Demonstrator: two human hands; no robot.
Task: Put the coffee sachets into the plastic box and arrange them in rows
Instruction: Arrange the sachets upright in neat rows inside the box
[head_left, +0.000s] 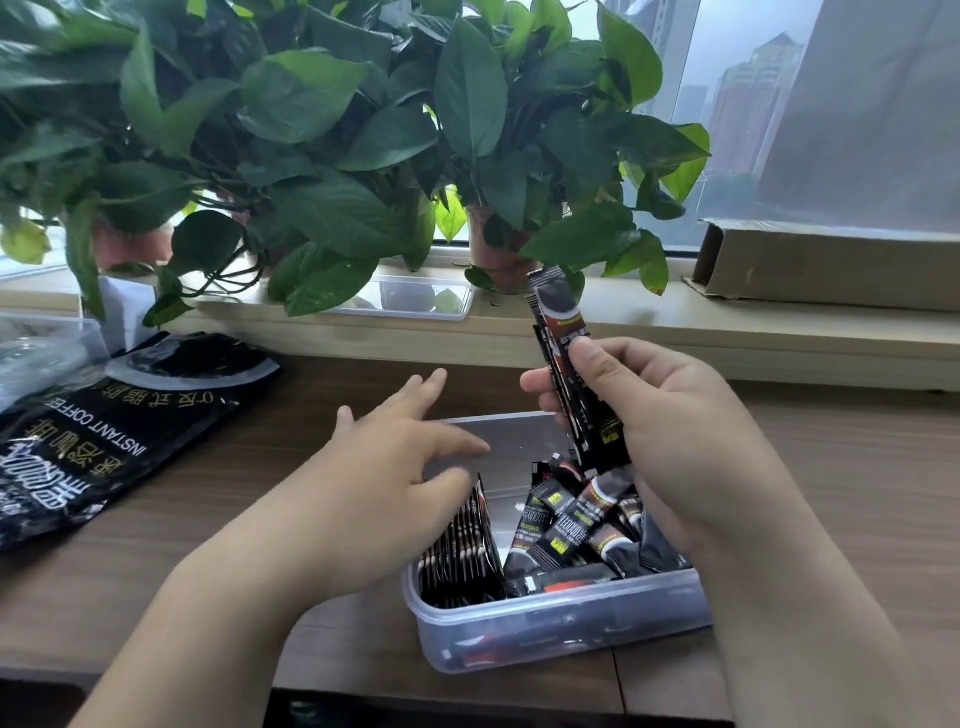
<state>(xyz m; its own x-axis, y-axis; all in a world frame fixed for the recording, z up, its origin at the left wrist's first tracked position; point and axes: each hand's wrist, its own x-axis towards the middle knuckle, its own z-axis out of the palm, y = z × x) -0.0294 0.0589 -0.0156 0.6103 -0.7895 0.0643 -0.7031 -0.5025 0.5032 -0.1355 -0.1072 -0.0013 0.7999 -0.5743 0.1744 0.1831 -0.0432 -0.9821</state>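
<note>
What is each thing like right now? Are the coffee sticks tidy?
Plastic box: open, no lid on.
Row of sachets: standing on edge, box's left side.
Loose sachets: jumbled on the right.
Held sachets: upright, gripped by right hand.
Left hand: open, above the row.
Coffee bag: lying flat.

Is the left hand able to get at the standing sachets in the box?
Probably yes: the left hand is open just above the standing row of sachets, with nothing between.

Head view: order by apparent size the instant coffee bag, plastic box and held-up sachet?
1. plastic box and instant coffee bag: alike, bag cut by the frame, so unranked.
2. sachet in the right hand: smallest.
</note>
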